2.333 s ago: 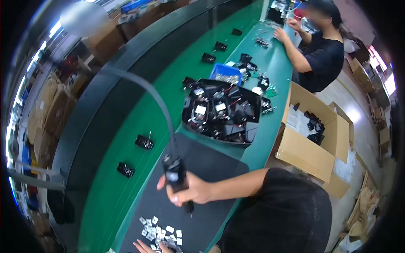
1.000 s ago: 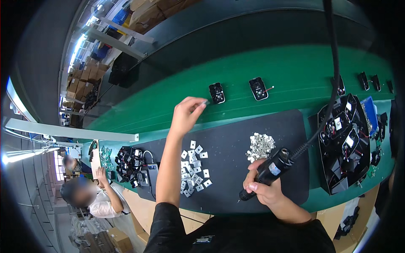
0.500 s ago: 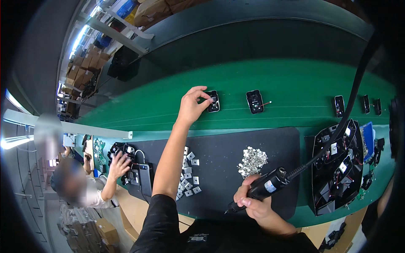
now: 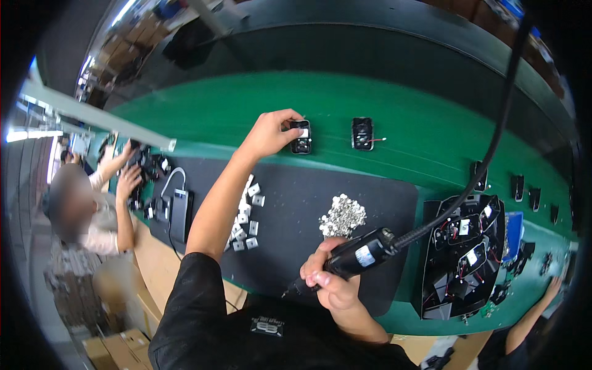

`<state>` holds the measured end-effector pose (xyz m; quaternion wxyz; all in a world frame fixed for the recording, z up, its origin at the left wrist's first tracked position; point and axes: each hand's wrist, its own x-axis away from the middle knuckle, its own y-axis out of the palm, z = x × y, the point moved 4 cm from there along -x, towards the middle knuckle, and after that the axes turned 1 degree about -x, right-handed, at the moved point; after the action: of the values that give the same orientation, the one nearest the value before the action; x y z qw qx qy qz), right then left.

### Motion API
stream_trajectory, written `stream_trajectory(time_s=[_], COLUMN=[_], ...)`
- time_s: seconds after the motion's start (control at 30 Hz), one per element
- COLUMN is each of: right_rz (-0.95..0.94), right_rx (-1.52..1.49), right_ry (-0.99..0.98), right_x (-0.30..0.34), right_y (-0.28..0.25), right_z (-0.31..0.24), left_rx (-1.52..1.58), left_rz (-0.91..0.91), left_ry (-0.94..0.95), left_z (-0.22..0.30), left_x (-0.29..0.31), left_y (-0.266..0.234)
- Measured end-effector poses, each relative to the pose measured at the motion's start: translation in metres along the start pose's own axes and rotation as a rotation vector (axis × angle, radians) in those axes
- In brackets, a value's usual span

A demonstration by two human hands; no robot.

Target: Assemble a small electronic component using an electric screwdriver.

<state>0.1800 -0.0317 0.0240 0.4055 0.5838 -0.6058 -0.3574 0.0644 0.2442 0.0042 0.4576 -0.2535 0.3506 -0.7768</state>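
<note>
My left hand reaches over the green belt to a small black device housing. Its index finger lies at the housing's upper edge and its thumb on a white square piece in it; the fingers are closed around that end. A black corded electric screwdriver is gripped in my right hand above the dark mat, its bit pointing down and left. Just beyond that hand lies a pile of small silvery metal parts. Several white square plates with holes are scattered near my left forearm.
A second black housing with a red wire sits on the belt; several more stand at the right. A black bin of housings and a blue tray are right of the mat. Co-workers' arms show at both sides.
My view has shifted, moving the scene leftward. A white square piece now shows in the housing under my left thumb. The left co-worker's raised hand has come down to black parts.
</note>
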Motion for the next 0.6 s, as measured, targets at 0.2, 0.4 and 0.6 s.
stream_trajectory(time_s=[0.2, 0.4, 0.6], right_rz=[-0.004, -0.002, -0.027], right_rx=[-0.021, -0.018, 0.019], right_ry=[-0.124, -0.313, -0.486], right_x=[0.003, 0.002, 0.002], right_y=[-0.007, -0.004, -0.011], right_z=[-0.004, -0.013, -0.027], left_rx=[-0.092, 0.055, 0.207], left_rz=[0.035, 0.182, 0.324], left_ry=[0.216, 0.152, 0.302], left_z=[0.027, 0.012, 0.016], left_x=[0.133, 0.181, 0.218], left_y=[-0.009, 0.01, 0.009])
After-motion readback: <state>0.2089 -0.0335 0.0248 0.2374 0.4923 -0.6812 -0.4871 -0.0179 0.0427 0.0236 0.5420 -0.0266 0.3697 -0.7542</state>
